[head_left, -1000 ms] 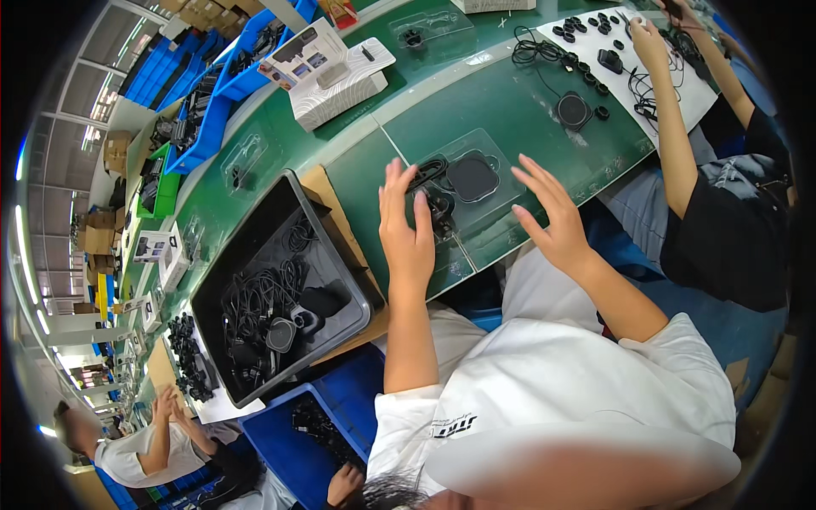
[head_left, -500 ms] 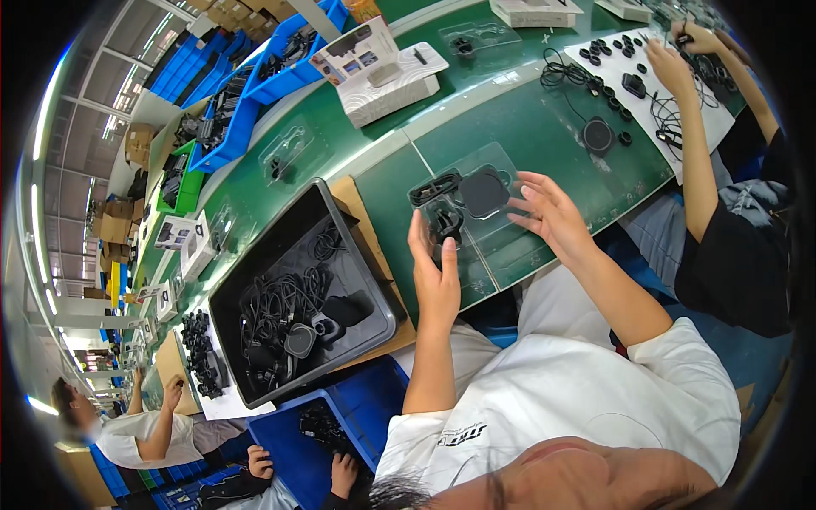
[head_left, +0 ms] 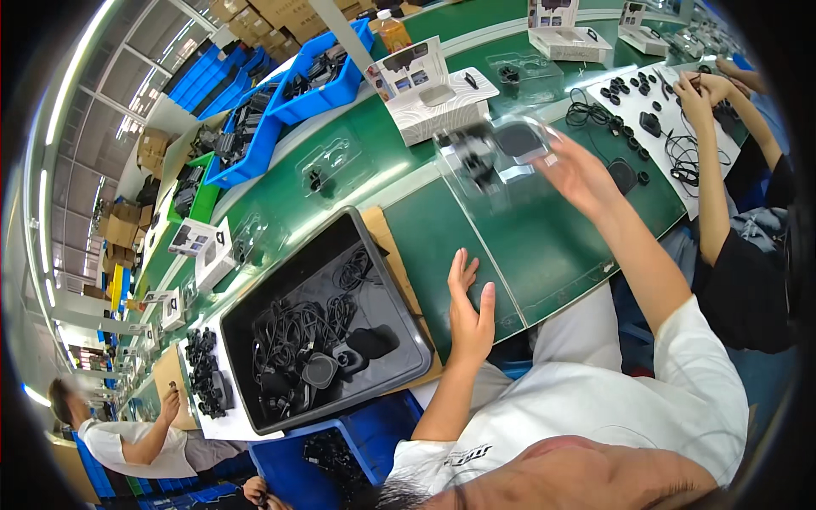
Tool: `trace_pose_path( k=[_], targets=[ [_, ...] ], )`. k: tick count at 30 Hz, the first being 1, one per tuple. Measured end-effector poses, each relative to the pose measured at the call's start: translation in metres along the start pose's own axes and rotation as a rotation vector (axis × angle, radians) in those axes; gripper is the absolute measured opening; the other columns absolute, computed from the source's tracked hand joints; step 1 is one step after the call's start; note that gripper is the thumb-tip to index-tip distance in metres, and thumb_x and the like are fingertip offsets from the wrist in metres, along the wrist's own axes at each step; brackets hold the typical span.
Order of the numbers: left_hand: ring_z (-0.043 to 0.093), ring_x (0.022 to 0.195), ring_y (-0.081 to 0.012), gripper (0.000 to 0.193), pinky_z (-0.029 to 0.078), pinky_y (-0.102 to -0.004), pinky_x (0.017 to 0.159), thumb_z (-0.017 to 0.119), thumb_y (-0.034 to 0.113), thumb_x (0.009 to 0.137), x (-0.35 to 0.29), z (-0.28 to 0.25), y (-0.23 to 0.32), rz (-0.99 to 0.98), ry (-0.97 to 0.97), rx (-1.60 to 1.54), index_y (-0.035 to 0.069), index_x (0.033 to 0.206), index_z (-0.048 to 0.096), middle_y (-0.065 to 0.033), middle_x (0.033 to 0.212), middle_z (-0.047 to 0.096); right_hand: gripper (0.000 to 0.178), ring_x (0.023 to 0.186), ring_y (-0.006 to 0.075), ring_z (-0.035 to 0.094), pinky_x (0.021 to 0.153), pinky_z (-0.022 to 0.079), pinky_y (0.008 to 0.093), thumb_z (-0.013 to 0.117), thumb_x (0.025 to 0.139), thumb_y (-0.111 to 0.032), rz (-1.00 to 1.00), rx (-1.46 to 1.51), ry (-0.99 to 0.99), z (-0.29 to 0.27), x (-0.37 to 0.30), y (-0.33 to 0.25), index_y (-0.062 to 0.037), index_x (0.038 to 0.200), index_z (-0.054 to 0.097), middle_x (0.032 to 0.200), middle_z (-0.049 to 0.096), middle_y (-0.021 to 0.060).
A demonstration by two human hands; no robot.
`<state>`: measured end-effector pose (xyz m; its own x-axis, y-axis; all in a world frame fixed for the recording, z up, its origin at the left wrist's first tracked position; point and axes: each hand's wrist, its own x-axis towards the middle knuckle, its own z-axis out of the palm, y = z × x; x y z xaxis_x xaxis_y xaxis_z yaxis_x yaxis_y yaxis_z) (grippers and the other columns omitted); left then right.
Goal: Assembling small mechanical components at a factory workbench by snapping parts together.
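My right hand [head_left: 582, 177] grips the right edge of a clear plastic tray [head_left: 514, 177], lifted over the green worktable [head_left: 544, 255]. In the tray sit a dark rounded-square device [head_left: 520, 140] and a black mount-like part [head_left: 478, 163]; motion blurs the left side. My left hand [head_left: 470, 321] hovers near the table's front edge, fingers apart and nothing in them. Just beyond the tray stands an opened white box [head_left: 438, 110] with a raised printed lid and a small black piece on top.
To the left, a black bin [head_left: 406, 344] holds cables and devices, next to a blue bin [head_left: 365, 450]. Blue crates [head_left: 246, 157] stand farther back. Another clear tray [head_left: 327, 170] lies beyond the black bin. At right a co-worker's arms [head_left: 714, 170] reach over small black parts on white paper.
The clear tray has been raised and carried away from me toward the opened box in my right hand. My left hand has let go of it and come back nearer the table edge.
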<state>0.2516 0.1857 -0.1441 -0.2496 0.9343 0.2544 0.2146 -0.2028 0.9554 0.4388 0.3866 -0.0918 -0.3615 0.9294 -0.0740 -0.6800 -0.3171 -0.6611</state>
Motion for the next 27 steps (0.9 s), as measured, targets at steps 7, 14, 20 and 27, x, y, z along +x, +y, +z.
trace_pose_path(
  k=[7, 14, 20, 27],
  targets=[
    [0.054, 0.126, -0.0324, 0.059, 0.043, -0.0411, 0.103, 0.052, 0.019, 0.1, 0.002, -0.012, -0.004, -0.032, -0.024, 0.116, -0.001, 0.15, 0.026, -0.0206, 0.151, 0.038, 0.043, 0.098, 0.0263, 0.07, 0.087, 0.059, 0.0278, 0.066, 0.088, -0.003, 0.051, 0.008, -0.065, 0.005, 0.178, 0.002, 0.0036, 0.129, 0.053, 0.114, 0.063, 0.0251],
    [0.055, 0.124, -0.0307, 0.058, 0.044, -0.0401, 0.101, 0.053, 0.019, 0.1, -0.002, -0.015, -0.007, -0.093, -0.04, 0.115, -0.001, 0.148, 0.028, -0.0208, 0.146, 0.042, 0.06, 0.104, 0.0315, 0.067, 0.089, 0.056, 0.0366, 0.07, 0.089, -0.014, -0.278, -0.426, -0.001, -0.036, 0.232, 0.035, -0.0057, 0.142, 0.043, 0.125, 0.06, 0.0191],
    [0.057, 0.12, -0.0303, 0.056, 0.043, -0.0401, 0.1, 0.054, 0.018, 0.099, 0.005, -0.01, -0.009, -0.059, -0.089, 0.145, -0.001, 0.146, 0.032, -0.0201, 0.141, 0.047, 0.059, 0.114, 0.0322, 0.06, 0.094, 0.049, 0.0429, 0.067, 0.089, -0.021, -0.557, -1.541, 0.503, -0.03, 0.22, 0.03, -0.0171, 0.144, 0.044, 0.131, 0.059, 0.0111],
    [0.059, 0.114, -0.0283, 0.054, 0.041, -0.0388, 0.1, 0.057, 0.016, 0.097, 0.001, -0.014, -0.012, -0.014, -0.071, 0.228, -0.001, 0.144, 0.037, -0.0184, 0.133, 0.053, 0.053, 0.123, 0.0247, 0.052, 0.105, 0.039, 0.038, 0.062, 0.083, -0.008, -1.458, -1.779, -0.249, 0.032, 0.187, 0.081, -0.0164, 0.134, 0.053, 0.144, 0.049, 0.0046]
  ],
)
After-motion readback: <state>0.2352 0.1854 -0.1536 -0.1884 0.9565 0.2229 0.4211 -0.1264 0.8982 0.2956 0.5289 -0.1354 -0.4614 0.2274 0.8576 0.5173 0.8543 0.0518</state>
